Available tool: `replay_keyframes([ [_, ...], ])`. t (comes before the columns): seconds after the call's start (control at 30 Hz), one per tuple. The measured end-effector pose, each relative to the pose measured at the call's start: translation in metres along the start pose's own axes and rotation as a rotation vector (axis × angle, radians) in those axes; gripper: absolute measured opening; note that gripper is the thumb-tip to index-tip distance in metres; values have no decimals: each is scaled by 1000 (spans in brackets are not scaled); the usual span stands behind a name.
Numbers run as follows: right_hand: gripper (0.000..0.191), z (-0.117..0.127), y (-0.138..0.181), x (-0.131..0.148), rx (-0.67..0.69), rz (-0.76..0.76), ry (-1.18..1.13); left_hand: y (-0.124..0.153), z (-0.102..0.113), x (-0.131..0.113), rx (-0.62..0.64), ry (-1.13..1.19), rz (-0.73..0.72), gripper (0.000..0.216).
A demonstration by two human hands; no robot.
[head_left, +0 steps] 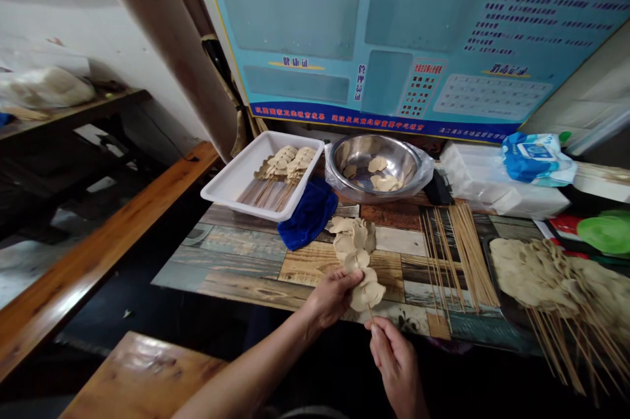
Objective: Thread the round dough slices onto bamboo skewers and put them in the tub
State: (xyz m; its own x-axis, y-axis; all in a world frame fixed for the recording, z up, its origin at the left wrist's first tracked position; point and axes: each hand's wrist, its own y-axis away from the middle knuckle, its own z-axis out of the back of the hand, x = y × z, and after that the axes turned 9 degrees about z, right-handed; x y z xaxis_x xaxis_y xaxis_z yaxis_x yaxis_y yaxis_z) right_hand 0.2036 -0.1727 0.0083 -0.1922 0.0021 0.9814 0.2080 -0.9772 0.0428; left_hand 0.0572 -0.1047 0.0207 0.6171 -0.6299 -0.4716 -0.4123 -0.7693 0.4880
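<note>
Thin beige slices point(368, 293) are threaded on a wooden skewer point(371, 314) in front of me. My left hand point(335, 297) pinches the slices from the left side. Lower down, my right hand point(392, 353) grips the bare end of the skewer between thumb and fingers. Just beyond the held slices, a small pile of loose beige slices point(348, 230) lies on the wood-patterned table point(236, 251). A bundle of bare skewers point(470, 255) rests to the right of my hands.
A white tray point(216, 192) holds filled skewers. Behind the table's middle stands a metal bowl point(339, 150) with a few slices, beside a blue cloth point(310, 214). At right, a dark tray carries many loaded skewers point(541, 274). A blue wipes packet point(536, 157) sits at the back.
</note>
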Motion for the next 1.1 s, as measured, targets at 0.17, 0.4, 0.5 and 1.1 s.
replay_keyframes([
  [0.17, 43, 6, 4, -9, -65, 4, -20, -6, 8, -22, -113, -473, -194, 32],
  [0.4, 42, 16, 6, -6, -116, 21, -63, -42, 43, -88, -571, -1304, -827, 21],
  [0.5, 44, 14, 7, -3, -131, 38, -64, -51, 46, -104, -548, -1375, -799, 11],
  [1.1, 43, 2, 8, 6, -218, 22, -85, -37, 39, -113, -426, -887, -680, 15],
])
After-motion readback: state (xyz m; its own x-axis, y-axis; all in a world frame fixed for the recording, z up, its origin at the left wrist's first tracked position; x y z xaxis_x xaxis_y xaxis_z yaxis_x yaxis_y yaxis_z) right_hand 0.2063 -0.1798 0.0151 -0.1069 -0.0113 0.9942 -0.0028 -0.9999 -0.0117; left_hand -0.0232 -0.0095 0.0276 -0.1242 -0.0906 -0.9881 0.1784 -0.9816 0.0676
